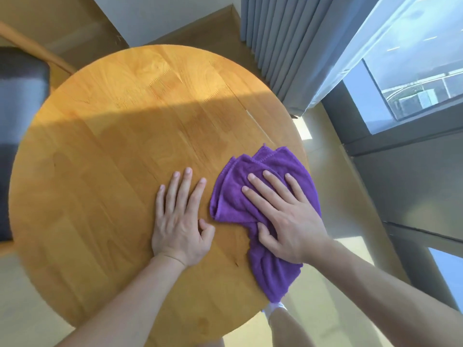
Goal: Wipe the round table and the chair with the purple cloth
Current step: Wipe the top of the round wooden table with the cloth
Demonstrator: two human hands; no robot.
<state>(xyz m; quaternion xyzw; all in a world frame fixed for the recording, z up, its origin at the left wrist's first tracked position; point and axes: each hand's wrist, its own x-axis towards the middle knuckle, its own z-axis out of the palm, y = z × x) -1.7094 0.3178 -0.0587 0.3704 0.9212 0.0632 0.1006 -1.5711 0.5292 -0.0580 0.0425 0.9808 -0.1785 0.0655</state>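
1. The right hand [288,216] pressed flat on the purple cloth [253,196], fingers straight and spread, at the lower right of the frame.
2. The crumpled cloth lay on the round table [120,136] near its right edge, one end trailing toward the near rim.
3. The left hand [180,219] rested palm-down on bare wood just beside the cloth, fingers extended.
4. The chair [20,116], dark-cushioned, stood at the left edge.
5. Grey curtains [283,46] hung by a window [413,71], upper right.
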